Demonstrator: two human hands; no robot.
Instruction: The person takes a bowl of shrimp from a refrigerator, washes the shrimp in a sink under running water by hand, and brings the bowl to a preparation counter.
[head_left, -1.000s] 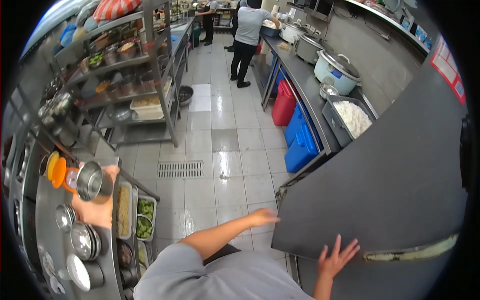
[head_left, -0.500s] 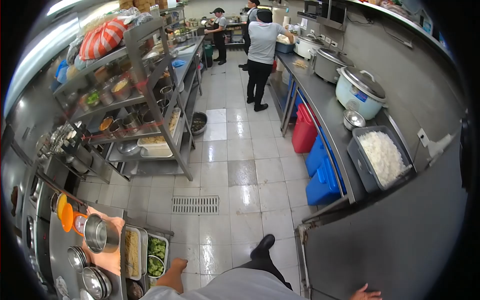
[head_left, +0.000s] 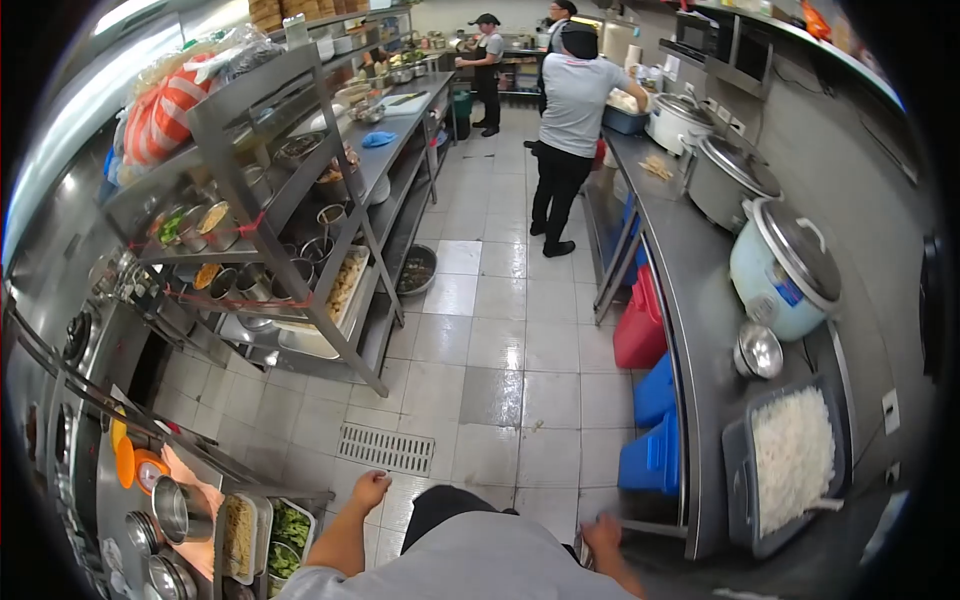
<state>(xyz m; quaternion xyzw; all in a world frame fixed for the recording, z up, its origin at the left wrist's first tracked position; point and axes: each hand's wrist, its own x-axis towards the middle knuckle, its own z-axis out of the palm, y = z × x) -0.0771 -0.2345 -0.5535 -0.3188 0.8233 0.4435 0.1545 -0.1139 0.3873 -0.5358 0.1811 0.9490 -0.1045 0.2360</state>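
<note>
My left hand [head_left: 371,488] is raised in front of my body above the tiled floor, its fingers curled in and nothing visible in them. It is nearest the green vegetables [head_left: 290,530] and the tray of noodles [head_left: 238,540] on the counter at lower left. Low on the right, my right hand [head_left: 600,535] hangs beside the near end of the steel table [head_left: 655,215]. Motion smears its fingers, so their pose is unclear. A grey tub [head_left: 740,480] of white rice [head_left: 793,455] stands on that table.
Rice cookers [head_left: 785,260] and a metal bowl [head_left: 758,352] line the right table, with blue bins [head_left: 650,455] and a red bin [head_left: 640,325] beneath. On the left stands a steel shelf rack [head_left: 350,350]. A co-worker [head_left: 575,110] stands ahead; others are farther back. A drain grate [head_left: 385,448] lies in the floor.
The view has moved forward along the aisle. My right hand, earlier spread beside the grey panel, has swung inward and forward. My left hand has come up slightly.
</note>
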